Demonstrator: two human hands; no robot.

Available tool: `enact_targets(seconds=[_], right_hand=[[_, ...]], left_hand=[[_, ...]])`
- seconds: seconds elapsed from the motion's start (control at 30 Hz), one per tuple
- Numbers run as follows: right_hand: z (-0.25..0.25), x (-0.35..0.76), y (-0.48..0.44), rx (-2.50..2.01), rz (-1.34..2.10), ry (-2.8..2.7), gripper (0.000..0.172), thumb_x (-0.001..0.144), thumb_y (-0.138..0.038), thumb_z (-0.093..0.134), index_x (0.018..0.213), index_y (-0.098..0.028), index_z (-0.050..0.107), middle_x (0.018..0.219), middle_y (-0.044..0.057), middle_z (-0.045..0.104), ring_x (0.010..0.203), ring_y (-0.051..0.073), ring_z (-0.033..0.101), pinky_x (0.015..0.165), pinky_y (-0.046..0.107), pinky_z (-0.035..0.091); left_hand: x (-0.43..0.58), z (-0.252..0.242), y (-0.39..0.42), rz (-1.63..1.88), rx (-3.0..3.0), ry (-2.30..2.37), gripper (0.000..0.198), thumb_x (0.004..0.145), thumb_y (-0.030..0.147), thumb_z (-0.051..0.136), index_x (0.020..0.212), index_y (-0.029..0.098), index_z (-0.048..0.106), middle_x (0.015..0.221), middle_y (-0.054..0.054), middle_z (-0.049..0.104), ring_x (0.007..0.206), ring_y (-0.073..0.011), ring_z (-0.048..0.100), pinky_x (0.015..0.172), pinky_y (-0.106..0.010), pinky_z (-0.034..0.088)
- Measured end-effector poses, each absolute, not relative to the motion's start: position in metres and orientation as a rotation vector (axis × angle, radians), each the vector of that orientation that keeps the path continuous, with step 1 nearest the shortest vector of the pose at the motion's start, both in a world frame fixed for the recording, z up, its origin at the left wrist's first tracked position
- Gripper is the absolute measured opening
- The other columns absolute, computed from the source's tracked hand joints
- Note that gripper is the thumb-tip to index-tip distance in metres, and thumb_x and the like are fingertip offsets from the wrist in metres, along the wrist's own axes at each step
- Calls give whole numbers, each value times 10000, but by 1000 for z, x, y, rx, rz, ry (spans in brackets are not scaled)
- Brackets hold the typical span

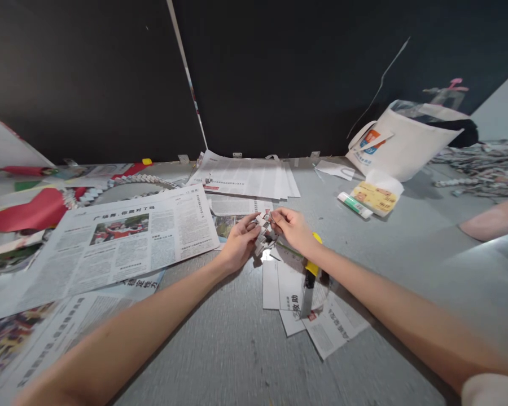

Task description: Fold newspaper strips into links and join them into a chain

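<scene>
Near the middle of the head view, a small piece of folded, woven paper (260, 237) hangs between my two hands. My left hand (240, 243) pinches its left side. My right hand (291, 226) has its thumb and fingertips closed on the upper right end. Below my right hand lie cut newspaper pieces (279, 285). A yellow and black utility knife (309, 282) rests on them, partly hidden by my right forearm.
Newspaper sheets (122, 237) spread to the left, beside red paper (34, 211) and a folded paper chain. To the right are a glue tube (354, 205), a yellow packet (376, 197), a white bag (406, 144) and another person's bare limb (497, 219). A dark panel stands behind.
</scene>
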State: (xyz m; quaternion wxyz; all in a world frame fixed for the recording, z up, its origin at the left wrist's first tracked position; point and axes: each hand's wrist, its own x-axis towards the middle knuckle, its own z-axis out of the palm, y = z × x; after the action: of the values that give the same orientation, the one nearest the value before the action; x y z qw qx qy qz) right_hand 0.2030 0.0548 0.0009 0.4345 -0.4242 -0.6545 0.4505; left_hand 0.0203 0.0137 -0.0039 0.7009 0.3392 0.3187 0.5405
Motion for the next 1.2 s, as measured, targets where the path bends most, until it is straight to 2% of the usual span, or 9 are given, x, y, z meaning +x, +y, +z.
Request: enact_targets(seconds=[0.23, 0.4, 0.57, 0.87, 1.1, 1.2], right_hand=[[0, 204, 56, -1022, 1182, -1605, 579, 912, -793, 625, 765, -233, 603, 625, -16, 499, 547, 146, 394, 539, 303, 334], [-3, 205, 53, -1028, 1015, -1660, 473, 998, -659, 604, 825, -224, 667, 689, 8, 591, 621, 172, 510, 604, 312, 410], [-3, 204, 50, -1036, 896, -1630, 412, 1018, -609, 609, 929, -223, 719, 796, 35, 692, 747, 209, 632, 701, 331, 493], [1, 202, 43, -1050, 937, -1651, 395, 1022, -615, 612, 1050, -229, 693, 781, 23, 681, 674, 197, 612, 652, 332, 499], [-3, 202, 47, -979, 887, -1628, 356, 1002, -570, 662, 965, -217, 698, 1053, 88, 707, 847, 206, 654, 754, 342, 544], [-4, 202, 49, -977, 890, -1626, 358, 994, -570, 672, 935, -218, 687, 1076, 93, 689, 865, 210, 653, 782, 354, 553]], left_hand=[[20, 1, 12, 1159, 766, 699, 549, 748, 218, 930, 1249, 145, 718, 918, -41, 730, 699, -119, 665, 663, -252, 514], [21, 1, 11, 1145, 793, 700, 590, 752, 249, 945, 1286, 147, 714, 945, -54, 722, 773, -139, 684, 682, -251, 504], [22, -7, 13, 1174, 827, 684, 631, 753, 300, 961, 1320, 185, 710, 956, -45, 717, 752, -115, 641, 666, -232, 464], [23, -2, 10, 1191, 826, 697, 624, 761, 298, 953, 1323, 191, 704, 924, -29, 707, 744, -120, 642, 666, -241, 472], [24, 1, 8, 1209, 840, 707, 583, 788, 287, 929, 1314, 207, 691, 936, -25, 706, 743, -122, 643, 675, -244, 496], [23, -1, 8, 1205, 871, 714, 601, 796, 313, 924, 1336, 218, 679, 908, -12, 685, 707, -109, 605, 646, -233, 471]])
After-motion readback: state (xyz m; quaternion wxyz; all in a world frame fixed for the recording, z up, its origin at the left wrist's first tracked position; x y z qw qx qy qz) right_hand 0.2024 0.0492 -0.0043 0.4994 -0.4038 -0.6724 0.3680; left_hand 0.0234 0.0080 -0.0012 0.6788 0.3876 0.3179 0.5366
